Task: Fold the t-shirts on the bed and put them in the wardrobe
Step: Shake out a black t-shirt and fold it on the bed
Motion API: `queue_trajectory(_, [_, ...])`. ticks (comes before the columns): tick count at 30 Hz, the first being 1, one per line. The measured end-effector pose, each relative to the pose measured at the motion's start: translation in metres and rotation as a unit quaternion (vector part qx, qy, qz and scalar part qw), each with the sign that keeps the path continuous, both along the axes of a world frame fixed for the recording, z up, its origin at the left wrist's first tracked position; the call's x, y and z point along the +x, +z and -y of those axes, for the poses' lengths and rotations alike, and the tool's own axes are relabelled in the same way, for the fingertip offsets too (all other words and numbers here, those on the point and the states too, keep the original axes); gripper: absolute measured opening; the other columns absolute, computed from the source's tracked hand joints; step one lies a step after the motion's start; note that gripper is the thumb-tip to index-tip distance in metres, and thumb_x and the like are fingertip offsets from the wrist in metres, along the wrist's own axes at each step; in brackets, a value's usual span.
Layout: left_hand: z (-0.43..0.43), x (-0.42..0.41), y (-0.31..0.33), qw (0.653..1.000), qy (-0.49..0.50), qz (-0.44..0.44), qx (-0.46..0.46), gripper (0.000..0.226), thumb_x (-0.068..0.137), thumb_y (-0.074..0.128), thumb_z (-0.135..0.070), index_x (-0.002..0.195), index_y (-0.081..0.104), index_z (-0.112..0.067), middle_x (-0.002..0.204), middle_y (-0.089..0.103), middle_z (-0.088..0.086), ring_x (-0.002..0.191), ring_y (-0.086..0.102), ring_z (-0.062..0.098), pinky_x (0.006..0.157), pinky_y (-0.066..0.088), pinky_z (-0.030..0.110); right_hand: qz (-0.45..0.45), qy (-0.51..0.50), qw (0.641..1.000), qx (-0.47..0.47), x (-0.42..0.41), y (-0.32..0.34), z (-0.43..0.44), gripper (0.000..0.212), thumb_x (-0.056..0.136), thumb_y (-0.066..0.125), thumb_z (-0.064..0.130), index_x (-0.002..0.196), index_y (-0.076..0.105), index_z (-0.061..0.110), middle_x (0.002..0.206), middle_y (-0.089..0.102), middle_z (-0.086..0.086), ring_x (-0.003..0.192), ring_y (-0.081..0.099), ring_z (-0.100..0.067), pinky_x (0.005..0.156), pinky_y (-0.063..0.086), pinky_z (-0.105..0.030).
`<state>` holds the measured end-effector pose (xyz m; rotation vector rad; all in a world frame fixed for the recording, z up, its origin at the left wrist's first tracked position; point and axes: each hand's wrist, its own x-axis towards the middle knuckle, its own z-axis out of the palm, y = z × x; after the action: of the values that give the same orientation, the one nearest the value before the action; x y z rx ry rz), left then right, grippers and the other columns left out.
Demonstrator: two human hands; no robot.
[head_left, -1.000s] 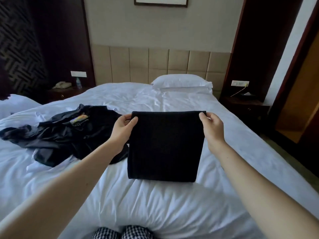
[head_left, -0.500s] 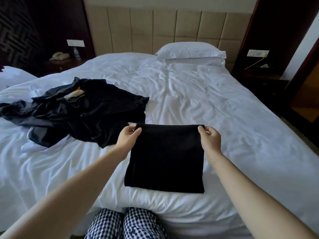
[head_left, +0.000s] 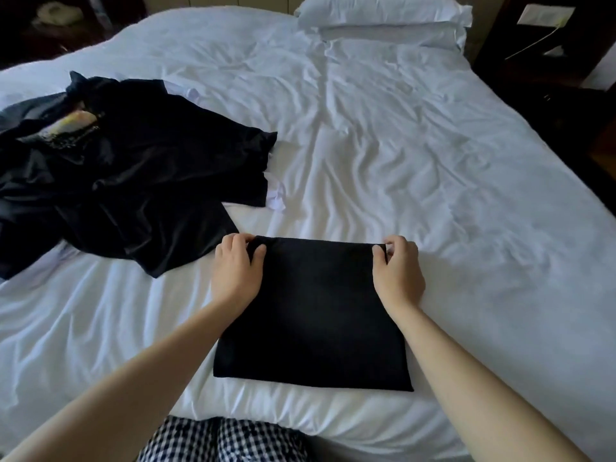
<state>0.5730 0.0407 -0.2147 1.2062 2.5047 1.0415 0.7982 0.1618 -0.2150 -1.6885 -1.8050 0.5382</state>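
**Near the foot of the bed: folded black shirt pinched at both far corners**

On the near half of the wide bed with the creased white sheet (head_left: pixel 416 161) lies a black t-shirt folded into a flat rectangle (head_left: pixel 313 315). Its near edge sits close to the bed's near edge and its far edge runs straight between the two hands. The left hand (head_left: pixel 236 271) is at the far left corner of the rectangle, its fingers (head_left: pixel 238 241) curled over the edge and its thumb laid on top, so the cloth is pinched between them. The right hand (head_left: pixel 398 275) is at the far right corner, where its curled fingers (head_left: pixel 396 243) and thumb nip the fold in the same way. Both forearms reach in from the near corners of the view, one on each side of the shirt.

To the left and a little farther off, a loose heap of dark, shiny, unfolded garments (head_left: pixel 133 181) is spread over the sheet. It has a pale yellow and white patch (head_left: pixel 71 123) on its far left part. The heap's nearest tip lies just beside the left hand, and I cannot tell whether they touch. At the far end rests a white rectangular pillow (head_left: pixel 383 18). Black-and-white checked trousers (head_left: pixel 220 441) show at the bottom, against the bed's near edge
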Motion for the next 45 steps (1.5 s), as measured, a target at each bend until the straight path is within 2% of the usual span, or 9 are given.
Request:
queue_trajectory(5, [0.002,0.0,-0.007,1.0,0.001,-0.028,0.005,0.035,0.101,0.046,-0.035,0.127,0.05,-0.011,0.131,0.048,0.004,0.124,0.037,0.022,0.102,0.033,0.031,0.021,0.002,0.999,0.038,-0.004,-0.007,0.003,0.027,0.098,0.051,0.034,0.121,0.05,0.021,0.118,0.052,0.002,0.094,0.059,-0.021,0.066,0.043,-0.033])
queue_trajectory(12, [0.016,0.0,0.01,0.998,0.011,0.065,-0.014,0.062,0.094,0.052,-0.052,0.144,0.038,-0.019,0.139,0.046,0.002,0.125,0.046,0.02,0.103,0.041,0.036,-0.053,0.02,0.996,-0.064,0.009,0.013,0.022,0.052,0.094,0.054,0.029,0.141,0.036,0.015,0.137,0.05,-0.002,0.117,0.055,-0.023,0.083,0.042,-0.031])
queue_trajectory(15, [0.033,-0.002,0.013,0.992,-0.026,0.116,-0.041,0.075,0.087,0.053,-0.063,0.149,0.026,-0.029,0.13,0.054,-0.002,0.114,0.057,0.018,0.094,0.051,0.039,-0.069,0.048,0.988,-0.131,0.025,0.02,0.036,0.064,0.092,0.056,0.028,0.149,0.027,0.022,0.136,0.053,-0.002,0.118,0.055,-0.022,0.09,0.044,-0.035])
queue_trajectory(19, [0.053,-0.003,0.014,0.986,-0.091,0.12,-0.073,0.064,0.088,0.049,-0.063,0.146,0.025,-0.047,0.121,0.058,0.002,0.102,0.062,0.018,0.09,0.054,0.042,-0.091,0.088,0.973,-0.192,0.04,0.029,0.05,0.07,0.09,0.056,0.021,0.152,0.024,0.033,0.128,0.059,0.004,0.112,0.059,-0.019,0.093,0.047,-0.034])
queue_trajectory(22, [0.064,0.0,0.015,0.981,-0.129,0.084,-0.119,0.065,0.095,0.045,-0.057,0.151,0.012,-0.049,0.124,0.054,0.005,0.111,0.055,0.022,0.098,0.048,0.041,-0.125,0.118,0.959,-0.226,0.043,0.034,0.059,0.07,0.088,0.055,0.013,0.15,0.031,0.035,0.124,0.063,0.004,0.109,0.061,-0.018,0.098,0.049,-0.037])
queue_trajectory(27, [0.07,0.002,0.017,0.971,-0.167,0.163,-0.043,0.072,0.093,0.051,-0.049,0.146,0.004,-0.06,0.142,0.047,0.0,0.125,0.051,0.017,0.107,0.043,0.04,-0.155,0.144,0.948,-0.238,0.041,0.042,0.072,0.065,0.091,0.055,0.011,0.148,0.036,0.036,0.152,0.039,0.006,0.138,0.04,-0.02,0.111,0.038,-0.036])
queue_trajectory(33, [0.072,0.007,0.029,0.945,-0.158,0.285,-0.024,0.064,0.1,0.053,-0.017,0.154,0.021,-0.031,0.153,0.038,-0.005,0.136,0.042,0.013,0.11,0.035,0.026,-0.162,0.166,0.934,-0.272,0.045,0.052,0.077,0.059,0.094,0.052,0.004,0.147,0.041,0.028,0.155,0.034,0.004,0.143,0.029,-0.017,0.103,0.027,-0.024])
queue_trajectory(38, [0.077,0.013,0.038,0.92,-0.162,0.356,0.012,0.061,0.1,0.053,-0.03,0.152,0.022,-0.039,0.138,0.045,-0.018,0.12,0.051,0.004,0.096,0.041,0.018,-0.193,0.18,0.926,-0.272,0.05,0.057,0.085,0.056,0.093,0.052,0.001,0.145,0.045,0.024,0.153,0.038,0.005,0.143,0.028,-0.014,0.106,0.024,-0.023])
queue_trajectory(45, [0.077,0.037,0.057,0.939,-0.18,0.29,0.047,0.059,0.101,0.052,-0.017,0.152,0.027,-0.032,0.139,0.042,-0.018,0.122,0.045,0.0,0.08,0.04,0.001,-0.226,0.172,0.937,-0.203,0.059,0.075,0.086,0.057,0.089,0.049,-0.004,0.14,0.052,0.022,0.148,0.045,0.005,0.139,0.036,-0.011,0.105,0.029,-0.021])
